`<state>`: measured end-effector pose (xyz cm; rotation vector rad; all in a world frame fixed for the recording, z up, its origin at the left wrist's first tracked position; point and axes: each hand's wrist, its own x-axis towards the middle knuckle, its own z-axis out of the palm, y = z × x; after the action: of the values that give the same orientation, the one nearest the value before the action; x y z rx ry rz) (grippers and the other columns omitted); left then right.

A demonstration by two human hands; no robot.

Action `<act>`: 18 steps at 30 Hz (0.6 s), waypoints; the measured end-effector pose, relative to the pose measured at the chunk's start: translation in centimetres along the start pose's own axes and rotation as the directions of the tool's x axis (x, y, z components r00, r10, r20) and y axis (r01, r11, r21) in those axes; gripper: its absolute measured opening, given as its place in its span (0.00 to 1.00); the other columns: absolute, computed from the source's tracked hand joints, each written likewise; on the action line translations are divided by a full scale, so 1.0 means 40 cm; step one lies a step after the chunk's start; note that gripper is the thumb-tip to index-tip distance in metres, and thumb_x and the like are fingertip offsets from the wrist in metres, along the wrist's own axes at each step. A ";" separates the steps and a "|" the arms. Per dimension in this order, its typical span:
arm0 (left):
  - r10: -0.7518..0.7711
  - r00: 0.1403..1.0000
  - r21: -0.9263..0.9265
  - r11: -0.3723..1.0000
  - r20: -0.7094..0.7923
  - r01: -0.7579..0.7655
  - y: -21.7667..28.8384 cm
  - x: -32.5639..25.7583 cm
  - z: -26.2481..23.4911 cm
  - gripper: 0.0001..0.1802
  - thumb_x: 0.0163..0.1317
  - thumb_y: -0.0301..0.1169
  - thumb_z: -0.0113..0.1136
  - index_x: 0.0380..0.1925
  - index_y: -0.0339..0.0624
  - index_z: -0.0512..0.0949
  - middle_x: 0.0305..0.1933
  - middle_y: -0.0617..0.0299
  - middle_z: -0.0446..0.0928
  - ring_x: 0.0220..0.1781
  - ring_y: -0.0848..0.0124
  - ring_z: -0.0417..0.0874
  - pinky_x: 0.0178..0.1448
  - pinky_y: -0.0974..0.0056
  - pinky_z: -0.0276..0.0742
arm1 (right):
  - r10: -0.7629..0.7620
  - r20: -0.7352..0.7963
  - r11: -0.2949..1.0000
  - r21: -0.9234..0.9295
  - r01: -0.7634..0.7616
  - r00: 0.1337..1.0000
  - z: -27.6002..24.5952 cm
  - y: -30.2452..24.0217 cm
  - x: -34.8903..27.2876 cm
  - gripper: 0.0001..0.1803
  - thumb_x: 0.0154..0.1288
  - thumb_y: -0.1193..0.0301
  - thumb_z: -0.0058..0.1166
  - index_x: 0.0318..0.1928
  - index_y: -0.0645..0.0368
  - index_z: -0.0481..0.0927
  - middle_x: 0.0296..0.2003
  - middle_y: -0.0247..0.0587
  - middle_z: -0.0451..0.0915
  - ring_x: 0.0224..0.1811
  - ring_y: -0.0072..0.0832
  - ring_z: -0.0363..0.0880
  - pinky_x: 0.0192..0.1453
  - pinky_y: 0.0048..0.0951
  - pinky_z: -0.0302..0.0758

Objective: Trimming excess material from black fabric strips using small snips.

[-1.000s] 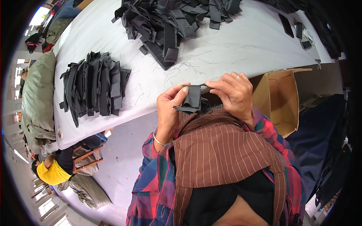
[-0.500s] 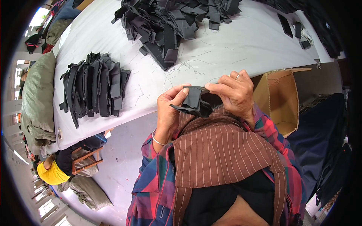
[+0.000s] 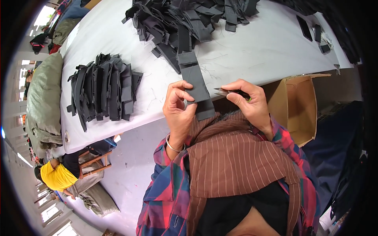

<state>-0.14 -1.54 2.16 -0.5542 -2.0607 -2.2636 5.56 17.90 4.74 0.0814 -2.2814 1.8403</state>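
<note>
My left hand [image 3: 179,105] pinches a dark grey fabric strip [image 3: 195,80] near its lower part, thumb in front and fingers at its left edge. The strip stretches away from me over the white table and has a folded, stitched end. In my right hand [image 3: 252,103] is a pair of thread snips [image 3: 221,92], their pointed metal blades aimed left at the strip but apart from it. A bit of green shows in the palm. Beyond the strip lies a loose heap of similar dark strips [image 3: 167,21], and to the left a neater row of them [image 3: 103,88].
Loose threads lie scattered on the white table [image 3: 252,51]. An open cardboard box [image 3: 297,106] stands at the right below the table edge. Dark flat pieces [image 3: 304,28] lie at the far right. Left are a stuffed green sack [image 3: 43,98] and a person in yellow [image 3: 59,175].
The strip, bunched up between both hands before, now hangs unfolded from my left hand across the table edge. My right hand has come away from it, and the snips' blades now show.
</note>
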 end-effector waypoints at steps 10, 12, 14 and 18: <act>0.072 0.996 -0.062 0.995 -0.045 -0.075 -0.048 -0.025 0.027 0.20 0.45 0.09 0.58 0.34 0.42 0.65 0.44 0.58 0.71 0.48 0.72 0.72 0.56 0.70 0.66 | -0.166 0.129 0.924 -0.326 0.200 0.978 0.042 -0.009 0.022 0.07 0.54 0.73 0.62 0.35 0.56 0.82 0.29 0.38 0.82 0.31 0.35 0.79 0.37 0.32 0.72; 0.097 0.994 -0.069 0.992 -0.053 -0.101 -0.051 -0.028 0.026 0.22 0.44 0.08 0.58 0.37 0.42 0.65 0.43 0.58 0.71 0.48 0.72 0.72 0.56 0.70 0.66 | -0.150 0.127 0.934 -0.308 0.183 0.980 0.040 0.000 0.020 0.06 0.54 0.72 0.62 0.34 0.55 0.82 0.29 0.36 0.82 0.31 0.34 0.79 0.37 0.31 0.71; 0.096 0.994 -0.015 0.995 -0.043 -0.097 -0.050 -0.030 0.025 0.25 0.44 0.08 0.58 0.39 0.41 0.64 0.42 0.58 0.71 0.47 0.72 0.72 0.55 0.69 0.67 | -0.134 0.126 0.943 -0.290 0.165 0.983 0.041 0.004 0.019 0.06 0.54 0.72 0.62 0.34 0.55 0.82 0.29 0.35 0.82 0.31 0.33 0.79 0.37 0.30 0.71; 0.100 0.994 -0.047 0.994 -0.047 -0.102 -0.054 -0.033 0.029 0.26 0.43 0.08 0.58 0.41 0.41 0.64 0.42 0.59 0.71 0.46 0.71 0.72 0.54 0.69 0.68 | -0.174 0.111 0.940 -0.277 0.199 0.978 0.052 0.007 0.020 0.06 0.55 0.71 0.62 0.35 0.55 0.81 0.28 0.36 0.81 0.29 0.31 0.79 0.35 0.29 0.70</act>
<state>0.79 -0.45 -0.23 -0.5908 -1.9162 -2.2540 4.47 16.02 4.21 0.3240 -2.4755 1.4237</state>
